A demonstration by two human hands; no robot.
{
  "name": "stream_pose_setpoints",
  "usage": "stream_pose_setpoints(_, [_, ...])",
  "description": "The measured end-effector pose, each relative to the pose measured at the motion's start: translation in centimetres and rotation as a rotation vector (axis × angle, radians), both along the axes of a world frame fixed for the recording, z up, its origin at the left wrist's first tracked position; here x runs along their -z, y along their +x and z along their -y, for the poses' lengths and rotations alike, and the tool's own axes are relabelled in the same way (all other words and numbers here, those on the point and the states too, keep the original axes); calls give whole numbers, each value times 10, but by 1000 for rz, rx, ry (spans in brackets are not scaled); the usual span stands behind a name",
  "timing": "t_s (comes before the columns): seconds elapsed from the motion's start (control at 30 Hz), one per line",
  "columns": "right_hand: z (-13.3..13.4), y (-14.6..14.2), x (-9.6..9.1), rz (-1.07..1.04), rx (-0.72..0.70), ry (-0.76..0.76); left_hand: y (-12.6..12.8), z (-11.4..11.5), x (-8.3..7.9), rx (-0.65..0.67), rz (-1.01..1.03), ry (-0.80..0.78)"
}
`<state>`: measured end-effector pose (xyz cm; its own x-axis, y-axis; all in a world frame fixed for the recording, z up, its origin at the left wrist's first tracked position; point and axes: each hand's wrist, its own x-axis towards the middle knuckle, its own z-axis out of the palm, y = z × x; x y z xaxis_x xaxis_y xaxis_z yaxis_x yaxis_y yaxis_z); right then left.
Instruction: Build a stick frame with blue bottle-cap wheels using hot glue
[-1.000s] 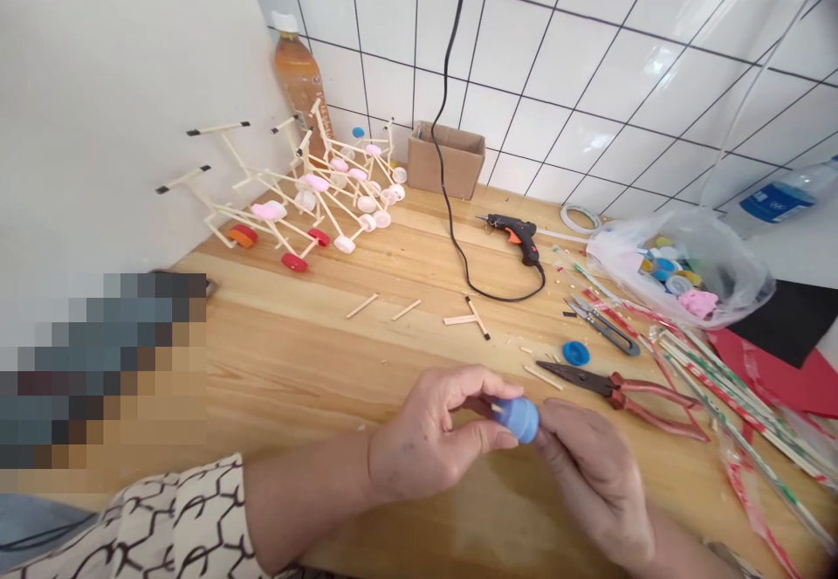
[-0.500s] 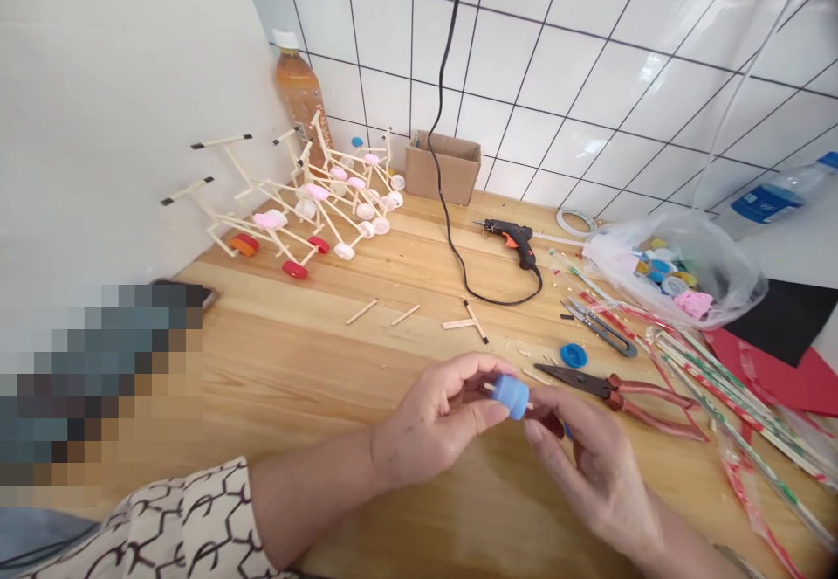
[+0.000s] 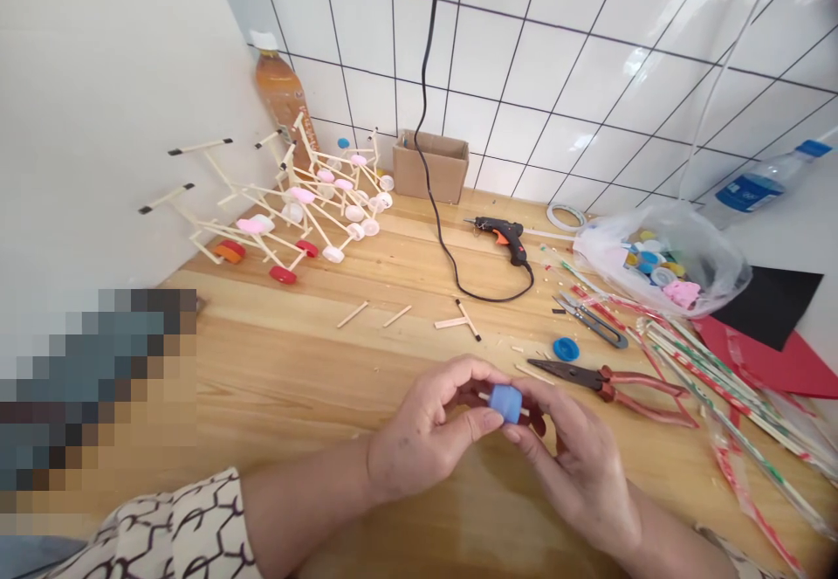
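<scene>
Right hand (image 3: 576, 465) closer in toward the left than before, its fingers (image 3: 540, 400) now curled narrow around a blue plastic cap (image 3: 506, 404) on a thin wooden stick (image 3: 483, 397). Left hand (image 3: 425, 444) pinching the same cap from the other side, held above the wooden workbench (image 3: 262, 361), near red-handled pliers (image 3: 608, 384).

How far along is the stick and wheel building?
Done: several stick frames with bottle-cap wheels stand by the wall. In hand: the left hand and right hand hold blue caps on a stick. Left: probably the loose sticks on the table and the caps in the plastic bag.
</scene>
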<state>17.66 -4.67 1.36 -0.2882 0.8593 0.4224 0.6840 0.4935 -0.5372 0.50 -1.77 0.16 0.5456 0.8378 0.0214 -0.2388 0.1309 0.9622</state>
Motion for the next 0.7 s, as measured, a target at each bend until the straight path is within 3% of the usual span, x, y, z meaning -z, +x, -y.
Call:
stream_pose_setpoints(0.47, [4,0,9,-22,-43,26,2,4,7,-145,-48,125])
stream_pose_setpoints(0.7, [-4,3,11,-228,-18,-166,-2,-10,0,-53,-102,240])
